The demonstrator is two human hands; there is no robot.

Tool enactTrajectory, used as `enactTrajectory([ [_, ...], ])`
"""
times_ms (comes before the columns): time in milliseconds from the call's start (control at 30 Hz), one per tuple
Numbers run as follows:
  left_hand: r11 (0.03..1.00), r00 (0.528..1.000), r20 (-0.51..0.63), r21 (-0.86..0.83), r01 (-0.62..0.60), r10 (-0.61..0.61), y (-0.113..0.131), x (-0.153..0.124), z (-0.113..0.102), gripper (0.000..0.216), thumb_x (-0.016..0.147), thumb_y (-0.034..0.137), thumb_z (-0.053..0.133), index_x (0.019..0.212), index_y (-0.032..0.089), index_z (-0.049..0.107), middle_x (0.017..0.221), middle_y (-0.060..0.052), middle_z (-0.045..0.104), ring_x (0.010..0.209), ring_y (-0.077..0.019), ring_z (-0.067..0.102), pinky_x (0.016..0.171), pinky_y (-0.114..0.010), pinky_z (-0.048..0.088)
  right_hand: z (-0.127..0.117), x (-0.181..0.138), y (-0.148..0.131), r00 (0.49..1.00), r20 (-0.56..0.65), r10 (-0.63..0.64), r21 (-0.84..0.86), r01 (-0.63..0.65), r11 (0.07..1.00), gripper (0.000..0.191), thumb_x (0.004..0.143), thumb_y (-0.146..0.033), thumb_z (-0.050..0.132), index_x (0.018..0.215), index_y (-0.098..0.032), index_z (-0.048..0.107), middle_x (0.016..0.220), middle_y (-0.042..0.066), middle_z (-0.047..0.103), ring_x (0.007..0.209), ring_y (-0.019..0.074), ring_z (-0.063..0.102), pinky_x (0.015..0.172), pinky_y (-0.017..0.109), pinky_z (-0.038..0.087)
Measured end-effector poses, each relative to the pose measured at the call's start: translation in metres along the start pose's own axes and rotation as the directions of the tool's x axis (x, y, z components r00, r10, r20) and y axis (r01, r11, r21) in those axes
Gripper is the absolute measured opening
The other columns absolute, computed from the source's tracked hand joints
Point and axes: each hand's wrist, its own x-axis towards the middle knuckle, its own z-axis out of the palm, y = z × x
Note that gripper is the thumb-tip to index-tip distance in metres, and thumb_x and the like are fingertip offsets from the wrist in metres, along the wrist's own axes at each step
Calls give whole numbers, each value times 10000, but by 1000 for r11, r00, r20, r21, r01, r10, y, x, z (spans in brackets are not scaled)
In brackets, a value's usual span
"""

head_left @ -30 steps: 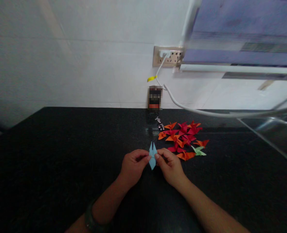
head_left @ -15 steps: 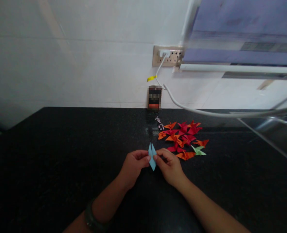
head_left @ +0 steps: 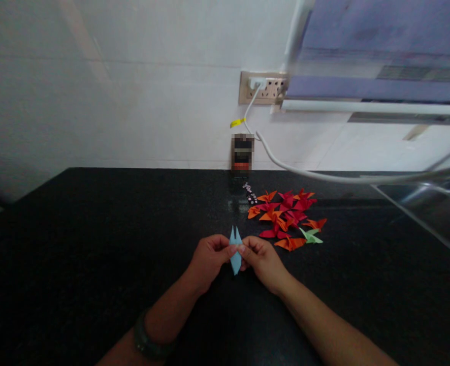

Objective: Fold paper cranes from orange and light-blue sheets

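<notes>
Between my two hands is a narrow light blue folded paper (head_left: 235,265), with two slim points at its far end and one tip towards me. My left hand (head_left: 212,256) pinches its left side, thumb on top. From the right, my right hand (head_left: 262,260) grips it the same way, and the two thumbs nearly meet on the paper's middle. The fingers behind the paper are partly hidden. Just beyond my right hand lie several folded paper cranes in red and orange (head_left: 290,244), with one pale green crane (head_left: 311,236) at their right edge.
A black countertop (head_left: 95,244) runs back to a white tiled wall. A small pixelated box (head_left: 242,153) stands against it, with a dark patterned strip (head_left: 250,194) in front. A white hose (head_left: 324,178) crosses towards the sink (head_left: 434,203) at right. Above is a wall socket (head_left: 263,87).
The blue paper has shifted slightly left and towards me and stands straighter. My right hand has moved a little left, bringing the thumbs closer together.
</notes>
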Motion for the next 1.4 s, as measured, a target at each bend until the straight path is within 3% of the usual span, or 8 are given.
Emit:
enactTrajectory([
  [233, 991, 991, -131, -135, -22, 4, -4, 3, -2, 162, 580, 251, 694, 579, 129, 588, 538, 27, 581, 508, -73, 513, 548, -206, 412, 1, -2, 1, 1000, 8, -19, -170, 20, 985, 250, 691, -380, 580, 614, -155, 504, 511, -50, 452, 439, 64, 404, 429, 186, 333],
  [400, 996, 999, -37, -93, 18, -21, -4, 5, -4, 167, 610, 275, 677, 648, 122, 622, 566, 13, 582, 500, -65, 495, 510, -194, 389, -3, -4, -1, 1000, 4, -23, -260, 24, 965, 263, 710, -342, 568, 549, -152, 481, 458, -61, 421, 413, 54, 357, 411, 182, 280],
  [733, 964, 995, -7, -248, 90, -95, 4, 2, -6, 166, 591, 249, 682, 567, 124, 577, 575, -7, 609, 527, -115, 555, 575, -276, 446, -13, -3, -6, 996, 84, -27, -61, 32, 998, 218, 699, -358, 600, 735, -145, 571, 613, -18, 555, 517, 74, 494, 499, 201, 409],
  [900, 970, 994, 4, -221, 107, -108, 3, 3, -7, 165, 593, 223, 679, 540, 113, 568, 522, -1, 575, 495, -96, 530, 544, -246, 423, -9, -3, -2, 996, 34, -86, -142, 90, 986, 137, 701, -277, 594, 755, -159, 550, 627, -20, 540, 539, 86, 493, 513, 212, 415],
  [1000, 975, 994, 2, -192, 109, -110, 0, 4, -7, 162, 596, 224, 671, 536, 110, 572, 506, 1, 558, 478, -89, 513, 525, -237, 410, -10, -6, -3, 949, 25, -313, -339, 303, 891, 220, 695, -167, 589, 908, -192, 538, 788, 10, 524, 656, 106, 501, 546, 213, 426],
  [1100, 979, 993, -15, -171, 112, -116, -1, 3, -7, 144, 584, 212, 665, 527, 114, 576, 498, 4, 554, 468, -89, 508, 519, -237, 411, -14, -8, -7, 861, 159, -484, -502, 492, 711, 324, 725, -116, 548, 1023, -244, 544, 907, 39, 476, 769, 130, 495, 606, 238, 441],
  [1233, 986, 991, -4, -99, 134, -135, 1, 2, -5, 107, 582, 206, 655, 553, 112, 611, 539, -16, 597, 514, -113, 547, 552, -250, 431, -20, -6, -10, 788, 294, -540, -595, 594, 542, 279, 783, -125, 497, 991, -276, 605, 888, 39, 469, 833, 146, 491, 684, 277, 437],
  [1400, 983, 985, 13, -52, 173, -173, 3, 0, 0, 193, 613, 282, 645, 668, 97, 661, 583, -55, 645, 539, -135, 578, 575, -268, 448, -24, -4, -9, 770, 325, -549, -625, 610, 487, 244, 793, -146, 493, 981, -251, 607, 889, 51, 514, 824, 154, 510, 691, 287, 438],
])
